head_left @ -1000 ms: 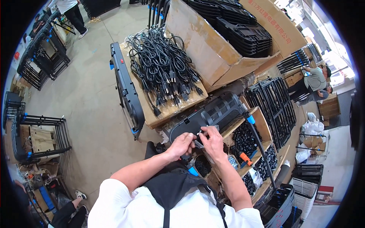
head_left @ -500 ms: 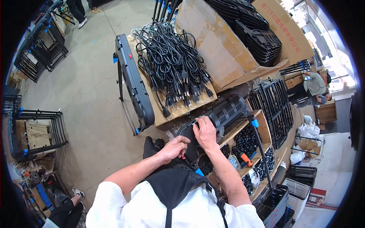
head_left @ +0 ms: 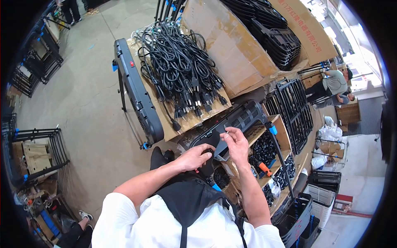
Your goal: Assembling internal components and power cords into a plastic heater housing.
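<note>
My right hand (head_left: 236,145) is raised over a long black vented housing (head_left: 246,117), thumb and forefinger pinched on a small silvery piece (head_left: 227,132), perhaps a screw. Beside it on the left, my left hand (head_left: 193,158) has its fingers curled at the near end of the housing, around something dark that I cannot make out. A bit of red shows under that hand. Black legs with a blue clip (head_left: 272,129) join the far end of the housing.
Ahead, a heap of black power cords (head_left: 178,70) covers a cardboard-topped stand, with another black housing (head_left: 138,91) at its left. A large carton (head_left: 231,45) holds black frames. To my right, a wooden bin rack (head_left: 282,124) holds small black parts and an orange-handled tool (head_left: 264,168). People stand farther off.
My right hand has lifted off the housing and moved right, now pinching a small silvery piece. My left hand has shifted slightly right and closed around something dark. The view has moved slightly.
</note>
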Motion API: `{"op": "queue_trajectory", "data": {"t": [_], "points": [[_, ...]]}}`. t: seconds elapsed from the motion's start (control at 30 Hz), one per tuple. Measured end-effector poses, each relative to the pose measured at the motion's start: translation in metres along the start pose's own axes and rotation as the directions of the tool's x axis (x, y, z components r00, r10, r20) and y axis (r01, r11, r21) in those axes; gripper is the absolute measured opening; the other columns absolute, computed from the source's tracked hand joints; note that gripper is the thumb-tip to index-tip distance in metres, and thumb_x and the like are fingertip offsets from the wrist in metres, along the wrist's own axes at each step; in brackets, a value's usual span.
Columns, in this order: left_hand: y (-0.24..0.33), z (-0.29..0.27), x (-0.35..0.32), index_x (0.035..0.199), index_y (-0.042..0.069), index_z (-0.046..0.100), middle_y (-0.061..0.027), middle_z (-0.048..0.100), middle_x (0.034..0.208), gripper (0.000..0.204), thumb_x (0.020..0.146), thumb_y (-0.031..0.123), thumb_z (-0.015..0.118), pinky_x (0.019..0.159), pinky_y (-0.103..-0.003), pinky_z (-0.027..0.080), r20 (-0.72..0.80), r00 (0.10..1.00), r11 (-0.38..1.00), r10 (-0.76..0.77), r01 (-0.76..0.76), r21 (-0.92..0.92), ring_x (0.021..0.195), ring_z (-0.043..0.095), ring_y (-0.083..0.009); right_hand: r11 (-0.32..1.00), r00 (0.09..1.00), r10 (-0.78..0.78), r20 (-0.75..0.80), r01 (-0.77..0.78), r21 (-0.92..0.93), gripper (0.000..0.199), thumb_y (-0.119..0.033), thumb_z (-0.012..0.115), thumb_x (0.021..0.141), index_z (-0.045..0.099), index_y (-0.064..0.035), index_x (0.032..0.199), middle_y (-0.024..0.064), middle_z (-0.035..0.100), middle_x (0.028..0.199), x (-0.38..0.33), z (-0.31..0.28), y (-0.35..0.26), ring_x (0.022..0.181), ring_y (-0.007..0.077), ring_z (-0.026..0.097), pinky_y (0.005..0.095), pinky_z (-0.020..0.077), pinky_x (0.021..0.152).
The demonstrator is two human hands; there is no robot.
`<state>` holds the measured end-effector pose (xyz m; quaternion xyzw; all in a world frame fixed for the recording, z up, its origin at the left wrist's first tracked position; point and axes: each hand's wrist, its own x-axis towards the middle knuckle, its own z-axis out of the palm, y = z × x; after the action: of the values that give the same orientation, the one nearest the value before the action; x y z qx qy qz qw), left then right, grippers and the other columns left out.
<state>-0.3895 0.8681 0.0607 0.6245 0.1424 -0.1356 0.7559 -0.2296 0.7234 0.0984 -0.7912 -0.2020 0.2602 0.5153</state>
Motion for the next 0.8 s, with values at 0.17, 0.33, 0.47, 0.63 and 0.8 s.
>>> {"op": "queue_trajectory", "data": {"t": [0.17,0.33,0.47,0.63,0.8], "points": [[0.012,0.007,0.025,0.134,-0.001,0.056,-0.0051,0.066,0.092,0.035,0.106,0.02,0.061,0.065,-0.029,0.056,-0.049,0.997,0.997,0.065,-0.067,-0.035,0.076,0.065,-0.0116,0.996,0.999,0.03,0.022,-0.032,0.083,0.016,-0.01,0.07,0.1,0.072,-0.0006,0.113,0.0036,0.077,0.104,-0.008,-0.009,-0.007,0.087,0.0073,0.066,0.0252,0.0537,0.08],[0.024,0.012,0.043,0.122,-0.002,0.056,-0.0056,0.07,0.092,0.026,0.107,0.019,0.062,0.069,-0.029,0.057,-0.046,0.999,0.997,0.027,-0.031,-0.077,0.081,0.068,-0.0117,0.999,0.998,0.039,-0.039,-0.04,-0.003,0.016,-0.012,0.074,0.097,0.075,-0.0006,0.108,0.0014,0.074,0.094,-0.011,-0.023,0.006,0.085,0.0076,0.065,0.0263,0.0532,0.078],[0.025,0.014,0.055,0.123,-0.003,0.058,-0.0081,0.074,0.102,0.029,0.108,0.021,0.061,0.074,-0.03,0.059,0.025,0.999,0.993,0.027,-0.024,-0.116,0.085,0.07,-0.0136,0.997,0.997,0.068,-0.032,-0.066,0.048,0.017,-0.011,0.075,0.095,0.075,-0.0009,0.108,0.0023,0.075,0.094,-0.01,-0.033,0.014,0.084,0.0087,0.065,0.0278,0.054,0.078],[0.029,0.02,0.073,0.124,-0.003,0.06,-0.0102,0.074,0.112,0.03,0.112,0.024,0.055,0.079,-0.031,0.061,0.108,0.993,0.965,-0.053,0.078,-0.249,0.092,0.072,-0.0157,0.974,0.994,-0.071,-0.083,0.051,-0.223,0.018,-0.01,0.075,0.092,0.075,-0.0008,0.108,0.0093,0.075,0.097,-0.01,-0.039,0.008,0.085,0.0193,0.071,0.0335,0.0569,0.079],[0.026,0.022,0.093,0.118,0.001,0.062,-0.0098,0.074,0.111,0.028,0.115,0.025,0.047,0.085,-0.033,0.062,0.14,0.984,0.881,-0.115,0.166,-0.444,0.097,0.073,-0.0181,0.631,0.845,-0.496,0.198,0.508,-0.587,0.024,-0.013,0.077,0.086,0.074,-0.0013,0.106,0.0116,0.073,0.1,0.0,-0.057,-0.016,0.098,0.0313,0.068,0.0416,0.0554,0.088]]}}
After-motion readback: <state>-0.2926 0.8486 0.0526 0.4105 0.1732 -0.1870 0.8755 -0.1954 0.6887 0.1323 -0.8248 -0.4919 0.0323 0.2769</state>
